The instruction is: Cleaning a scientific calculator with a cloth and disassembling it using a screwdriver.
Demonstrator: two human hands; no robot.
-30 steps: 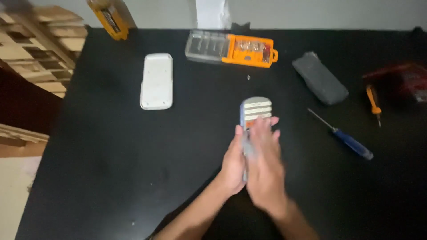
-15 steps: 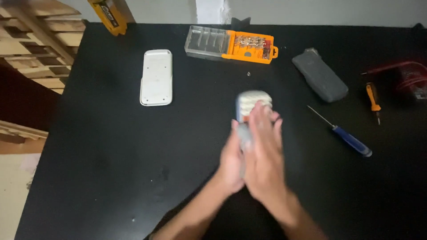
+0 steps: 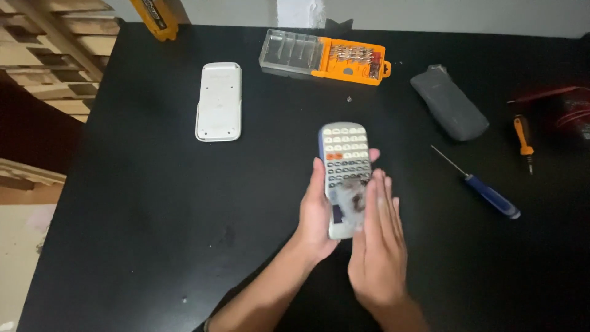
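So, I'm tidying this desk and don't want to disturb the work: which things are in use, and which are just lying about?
In use:
- calculator, held in the left hand
- right hand, over its lower end

Lying about:
- white back cover
- orange bit case
- grey pouch
- blue screwdriver
- orange screwdriver

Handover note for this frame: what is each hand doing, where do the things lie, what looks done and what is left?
Left hand: grips the calculator from the side, keys up, above the black table.
Right hand: flat, blurred, over the calculator's lower end; not clearly gripping.
Things: white back cover lies apart, to the left. Orange bit case stands open at the far edge. Blue-handled screwdriver and grey pouch lie right; a small orange screwdriver further right.
Done: cover is off the body.
Left: cover is not back on; tools lie out.
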